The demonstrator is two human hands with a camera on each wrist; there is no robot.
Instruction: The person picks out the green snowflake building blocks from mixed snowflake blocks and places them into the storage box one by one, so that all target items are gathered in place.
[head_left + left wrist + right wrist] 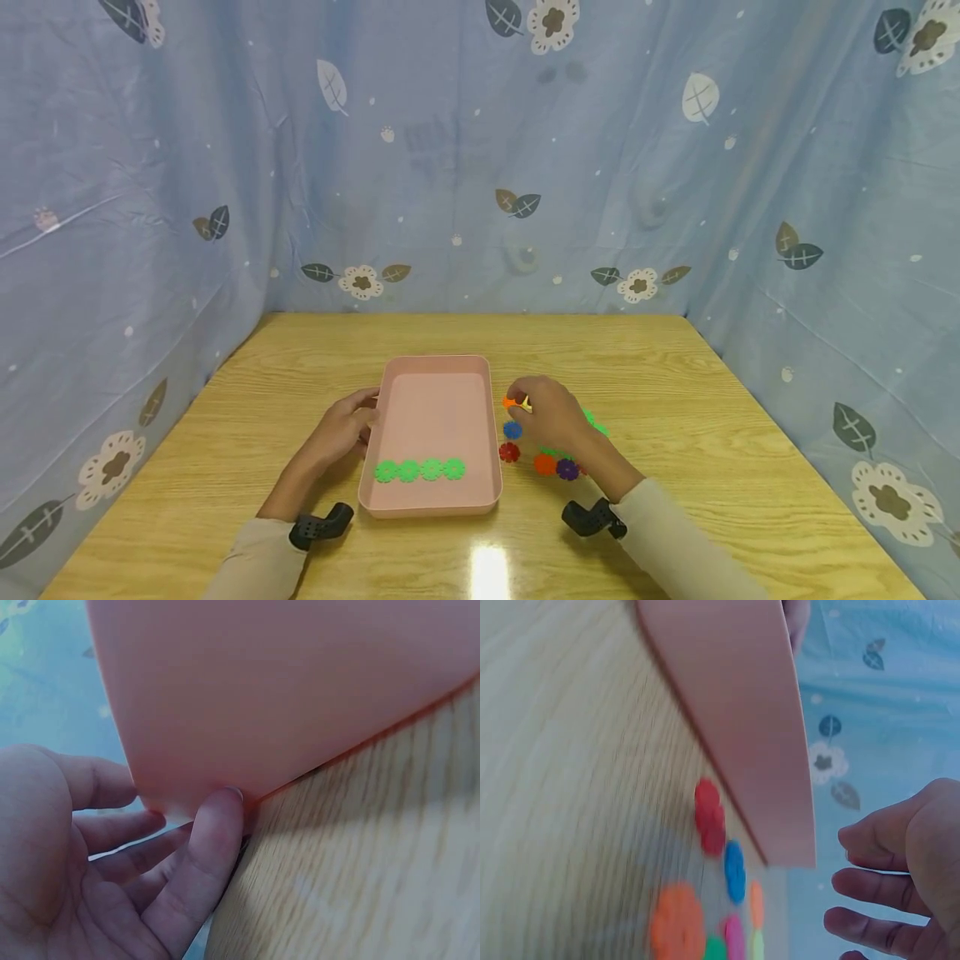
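A pink tray (438, 504) lies on the table with a row of several green snowflake-shaped plastic discs (408, 472) along its near end. My left hand (339, 429) holds the tray's left side; in the left wrist view its thumb (217, 832) presses the outer wall. Right of the tray, my right hand (551, 412) hovers over loose discs with fingers bent, thumb and fingertips apart and nothing visible between them. Nearest to its fingertips are an orange disc (509, 402) and a yellow disc (527, 405), partly hidden by the hand.
Beside the tray lie a blue disc (512, 430) and a red disc (509, 452). Orange-red (545, 464), purple (567, 469) and green discs (600, 429) are grouped under the right forearm. The wooden table (600, 350) ends at a blue patterned curtain (450, 167).
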